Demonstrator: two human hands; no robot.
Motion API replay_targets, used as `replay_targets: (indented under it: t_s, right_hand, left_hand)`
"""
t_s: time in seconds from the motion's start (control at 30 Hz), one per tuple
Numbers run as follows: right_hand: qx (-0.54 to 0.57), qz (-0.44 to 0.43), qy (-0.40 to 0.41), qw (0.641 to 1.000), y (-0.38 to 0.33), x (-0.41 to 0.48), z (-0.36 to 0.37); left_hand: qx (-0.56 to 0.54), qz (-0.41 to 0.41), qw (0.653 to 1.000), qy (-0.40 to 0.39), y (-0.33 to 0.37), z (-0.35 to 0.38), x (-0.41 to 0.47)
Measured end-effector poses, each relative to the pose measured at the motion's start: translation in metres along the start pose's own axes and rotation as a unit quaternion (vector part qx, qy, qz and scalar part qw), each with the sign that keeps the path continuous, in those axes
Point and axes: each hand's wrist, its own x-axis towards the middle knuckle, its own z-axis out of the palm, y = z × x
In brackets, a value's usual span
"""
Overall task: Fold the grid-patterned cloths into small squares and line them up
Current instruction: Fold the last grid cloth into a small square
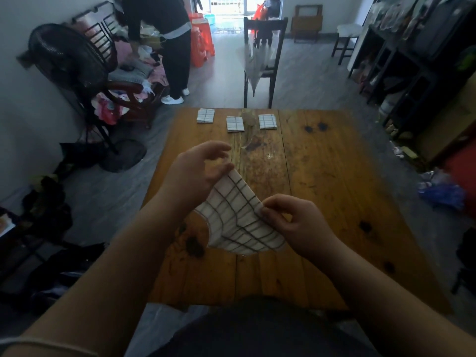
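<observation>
The room is dimly lit. Daylight is let in through a doorway (226,7) far beyond the grip, where the view is blown out to white glare. A faint sheen is thrown on the table (322,176) just past the grip. The cloth (239,215), held up between the left hand (198,173) and the right hand (291,222), is rendered fairly sharp. Well away from the grip, towards the edges, straight lines are bent and corners are darkened and smeared.
</observation>
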Motion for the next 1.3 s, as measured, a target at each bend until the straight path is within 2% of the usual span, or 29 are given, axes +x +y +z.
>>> replay_targets:
  t_s: [0.1,0.23,0.3,0.57,0.77,0.87,1.03,1.17,1.3]
  right_hand:
    - [-0.003,0.009,0.016,1.000,0.000,0.001,0.001]
    - [-0.027,0.024,0.018,0.999,0.005,0.003,0.001]
    - [-0.048,0.028,0.016,0.998,0.008,0.003,0.002]
    - [-0.082,0.013,0.022,0.996,0.004,-0.002,0.001]
    - [-0.044,0.026,0.071,0.996,-0.005,-0.005,-0.003]
    - [-0.075,0.014,0.085,0.993,-0.003,-0.005,-0.003]
    - [-0.195,-0.027,0.104,0.975,0.003,-0.002,-0.008]
    - [-0.121,0.013,0.091,0.988,0.003,-0.002,-0.016]
    - [-0.073,0.010,0.093,0.993,0.003,-0.002,-0.019]
  left_hand:
    - [0.025,0.005,1.000,0.000,-0.001,0.015,-0.006]
    - [-0.003,0.024,0.992,-0.127,0.005,0.040,-0.028]
    - [-0.025,0.029,0.988,-0.151,0.006,0.051,-0.037]
    - [-0.065,0.062,0.994,-0.070,0.003,0.066,-0.046]
    - [-0.112,0.021,0.991,-0.075,0.004,0.066,-0.046]
    - [-0.136,0.008,0.988,-0.070,0.005,0.067,-0.045]
    - [-0.179,-0.001,0.982,-0.065,0.009,0.064,-0.045]
    - [-0.212,-0.002,0.975,-0.068,0.010,0.057,-0.045]
    - [-0.226,-0.012,0.972,-0.057,0.009,0.053,-0.045]
